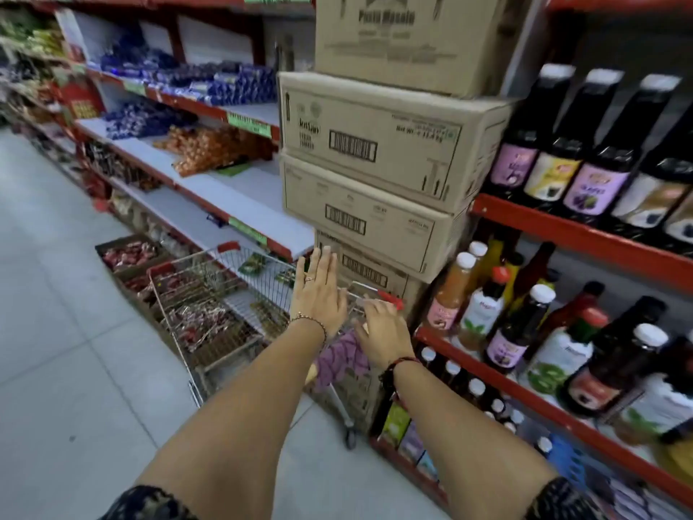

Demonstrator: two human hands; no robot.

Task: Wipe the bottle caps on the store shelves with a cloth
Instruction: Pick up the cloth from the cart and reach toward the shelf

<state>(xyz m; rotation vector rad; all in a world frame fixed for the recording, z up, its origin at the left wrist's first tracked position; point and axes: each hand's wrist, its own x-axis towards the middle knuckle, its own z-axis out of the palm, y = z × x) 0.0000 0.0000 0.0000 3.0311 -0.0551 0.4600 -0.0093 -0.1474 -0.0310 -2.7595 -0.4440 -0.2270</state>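
Observation:
Rows of bottles fill the red shelves on the right. Dark syrup bottles [585, 144] with white caps stand on the upper shelf. Mixed juice and sauce bottles [517, 324] with white and red caps stand on the middle shelf. A purple patterned cloth [341, 358] hangs under my right hand [382, 332], whose curled fingers press it against the handle of the wire shopping cart [210, 313]. Flat over the cart's near end is my left hand [318, 290], fingers stretched out and holding nothing.
A tall stack of cardboard boxes [375, 144] stands just behind the cart, between the left shelving and the bottle shelves. Left shelves [210, 189] hold blue and orange packets. Open boxes of sweets [127, 253] sit on the tiled aisle floor [75, 350].

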